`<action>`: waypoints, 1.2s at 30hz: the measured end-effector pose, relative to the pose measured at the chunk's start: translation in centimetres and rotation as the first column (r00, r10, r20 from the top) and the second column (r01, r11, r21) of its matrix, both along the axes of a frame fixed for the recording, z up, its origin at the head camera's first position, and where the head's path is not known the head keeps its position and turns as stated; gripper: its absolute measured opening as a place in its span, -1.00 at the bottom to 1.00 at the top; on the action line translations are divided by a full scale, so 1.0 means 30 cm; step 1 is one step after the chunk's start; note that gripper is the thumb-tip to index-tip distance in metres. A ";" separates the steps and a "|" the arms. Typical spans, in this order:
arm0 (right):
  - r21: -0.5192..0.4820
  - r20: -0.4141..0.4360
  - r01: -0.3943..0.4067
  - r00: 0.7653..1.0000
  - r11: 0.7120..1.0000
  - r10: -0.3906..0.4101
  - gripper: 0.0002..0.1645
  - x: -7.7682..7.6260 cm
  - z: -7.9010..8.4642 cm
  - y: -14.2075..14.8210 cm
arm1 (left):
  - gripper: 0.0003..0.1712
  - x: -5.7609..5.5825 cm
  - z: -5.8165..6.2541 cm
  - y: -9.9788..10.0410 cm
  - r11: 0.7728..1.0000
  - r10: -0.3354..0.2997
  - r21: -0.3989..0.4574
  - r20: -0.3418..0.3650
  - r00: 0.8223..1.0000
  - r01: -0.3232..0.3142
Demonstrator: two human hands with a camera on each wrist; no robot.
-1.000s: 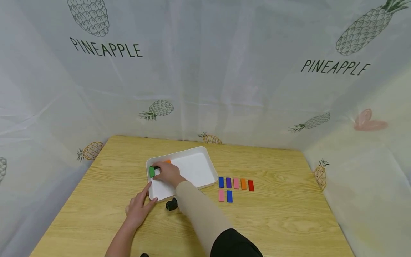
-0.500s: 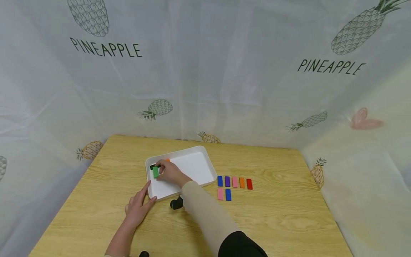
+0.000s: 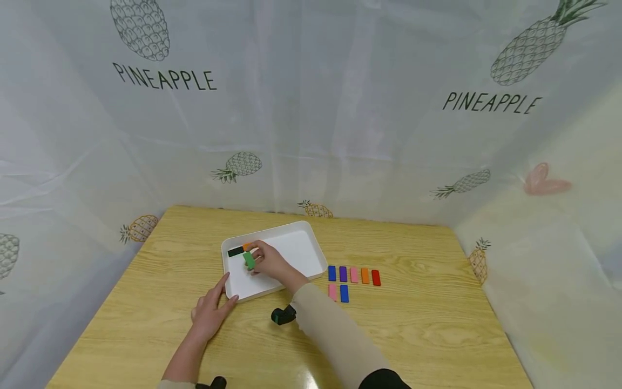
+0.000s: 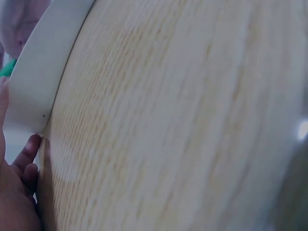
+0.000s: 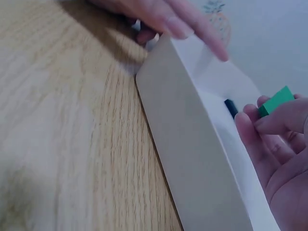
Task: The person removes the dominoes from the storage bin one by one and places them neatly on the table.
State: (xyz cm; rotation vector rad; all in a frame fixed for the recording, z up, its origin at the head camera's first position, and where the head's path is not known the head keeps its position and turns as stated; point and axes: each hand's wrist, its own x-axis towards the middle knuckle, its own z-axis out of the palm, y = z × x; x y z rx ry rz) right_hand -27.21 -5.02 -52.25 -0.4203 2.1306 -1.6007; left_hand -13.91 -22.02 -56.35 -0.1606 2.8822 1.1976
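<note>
My right hand (image 3: 269,261) pinches a small green block (image 3: 249,260) between thumb and fingers, over the left part of a white tray (image 3: 315,241). The right wrist view has the same green block (image 5: 277,101) above the tray's wall. Inside the tray, along its back side, lie a black block (image 3: 235,252) and an orange block (image 3: 246,247), the orange one partly hidden behind my right fingers. My left hand (image 3: 209,313) rests at the tray's near left corner, thumb and fingers spread and touching its rim.
Right of the tray, flat blocks lie in two rows on the wooden table (image 3: 418,324): blue (image 3: 332,273), purple (image 3: 343,274), pink (image 3: 354,275), orange (image 3: 365,275) and red (image 3: 376,277), with another pink (image 3: 332,292) and blue (image 3: 344,293) below. A pineapple-print curtain (image 3: 311,108) hangs behind.
My right hand has drawn the green block away from the tray's left end, toward the right, and the block is now tilted. More of the black block shows. My left hand stays at the corner.
</note>
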 end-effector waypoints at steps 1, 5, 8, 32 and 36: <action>-0.029 0.016 0.012 1.000 1.000 -0.012 -0.46 0.005 0.004 0.011 | -0.18 -0.003 0.001 0.000 1.000 -0.002 -0.001 0.007 1.000 0.002; -0.141 0.058 0.055 0.997 0.988 -0.047 -0.51 0.030 0.022 0.061 | -0.16 -0.018 0.002 -0.005 1.000 -0.011 -0.003 0.039 0.999 0.011; -0.216 0.074 0.082 0.995 0.973 -0.068 -0.45 0.052 0.033 0.107 | -0.16 -0.023 -0.001 -0.010 1.000 -0.014 -0.004 0.041 0.999 0.014; -0.297 0.139 0.316 0.948 0.901 -0.287 -0.41 0.195 0.104 0.524 | -0.14 -0.008 0.005 -0.009 1.000 -0.021 0.012 0.036 0.999 0.021; -0.280 0.140 0.347 0.937 0.895 -0.320 -0.38 0.209 0.092 0.601 | -0.13 -0.005 0.002 -0.001 1.000 -0.022 0.015 0.040 0.999 0.021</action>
